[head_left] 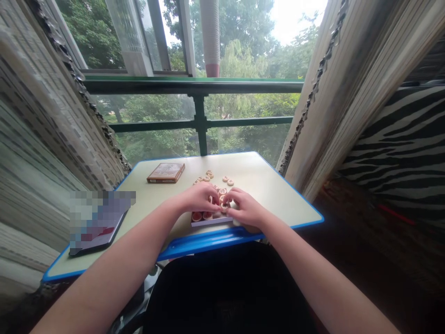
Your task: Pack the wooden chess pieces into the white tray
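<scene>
Round wooden Chinese chess pieces with carved characters lie in and around a shallow open box (212,222) near the table's front edge. Two reddish-looking pieces show in its left part, one of them a Chinese chess piece (196,216) in the corner. Over the box's middle, my left hand (203,197) is closed with bent fingers, and a pale round edge of a piece shows between thumb and fingers. My right hand (247,207) curls in from the right, thumb and fingers on a light piece (224,208) at the box's right side. The fingers partly hide the pieces beneath.
More loose chess pieces (228,181) lie just beyond my hands. A flat brown box lid (166,172) rests at the back left of the blue-edged table (274,190). A dark-edged tablet-like device (114,227), partly blurred out, is at the left. Curtains and a railed window surround the table.
</scene>
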The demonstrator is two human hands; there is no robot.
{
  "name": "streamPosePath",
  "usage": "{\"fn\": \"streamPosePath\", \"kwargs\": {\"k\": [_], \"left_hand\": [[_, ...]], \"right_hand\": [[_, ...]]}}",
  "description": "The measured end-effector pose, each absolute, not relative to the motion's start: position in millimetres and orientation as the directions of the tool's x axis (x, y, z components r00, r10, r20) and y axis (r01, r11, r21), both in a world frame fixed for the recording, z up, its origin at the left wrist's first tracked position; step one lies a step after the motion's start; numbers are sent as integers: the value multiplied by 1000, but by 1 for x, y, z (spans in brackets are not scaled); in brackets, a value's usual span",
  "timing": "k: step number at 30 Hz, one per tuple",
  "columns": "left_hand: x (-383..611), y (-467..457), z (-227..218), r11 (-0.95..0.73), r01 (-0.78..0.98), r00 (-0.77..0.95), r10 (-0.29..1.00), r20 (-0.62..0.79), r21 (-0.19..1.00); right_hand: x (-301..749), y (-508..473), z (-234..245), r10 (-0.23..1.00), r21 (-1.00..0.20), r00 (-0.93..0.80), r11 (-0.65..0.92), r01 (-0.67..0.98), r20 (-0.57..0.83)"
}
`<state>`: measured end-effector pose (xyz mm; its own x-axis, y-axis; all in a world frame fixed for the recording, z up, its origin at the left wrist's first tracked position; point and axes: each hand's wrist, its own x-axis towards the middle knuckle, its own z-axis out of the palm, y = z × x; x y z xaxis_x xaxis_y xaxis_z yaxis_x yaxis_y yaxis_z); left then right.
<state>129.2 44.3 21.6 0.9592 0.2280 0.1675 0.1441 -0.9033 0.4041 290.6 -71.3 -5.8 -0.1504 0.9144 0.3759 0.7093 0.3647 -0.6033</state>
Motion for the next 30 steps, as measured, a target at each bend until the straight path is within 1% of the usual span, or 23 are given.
{"fn": "streamPosePath", "kwargs": {"k": [3,6,11,13,15,18,20,22,26,28,30], "left_hand": [[128,44,27,-890,153,940,265,215,429],[127,48,29,-859,173,897,339,283,482],[124,62,28,-742,231,747,549,374,629],[122,67,28,-671,242,674,636,376,701],[120,72,28,-614,256,617,698,363,747],[118,79,26,-576,340,543,765,345,743],[118,84,23,-563,413,517,792,325,715],[117,89,21,-560,447,522,797,305,698],[112,100,18,-555,438,536,793,290,707],[108,104,18,-553,438,554,787,271,709],[105,108,18,-550,437,597,769,228,712]], "right_hand": [[291,-71,-6,909,-608,-148,375,700,390],[291,-71,-6,905,-612,-146,382,693,399],[292,-72,-3,888,-613,-126,402,680,443],[293,-72,-2,880,-625,-93,401,670,465],[293,-72,-1,878,-652,-60,396,647,475],[295,-71,3,890,-722,4,367,587,455],[296,-68,7,904,-754,34,334,566,426],[296,-61,13,920,-751,18,309,584,392],[294,-31,28,955,-692,-111,278,666,276],[292,-11,34,961,-658,-142,265,704,236],[289,9,37,950,-584,-231,311,750,210]]}}
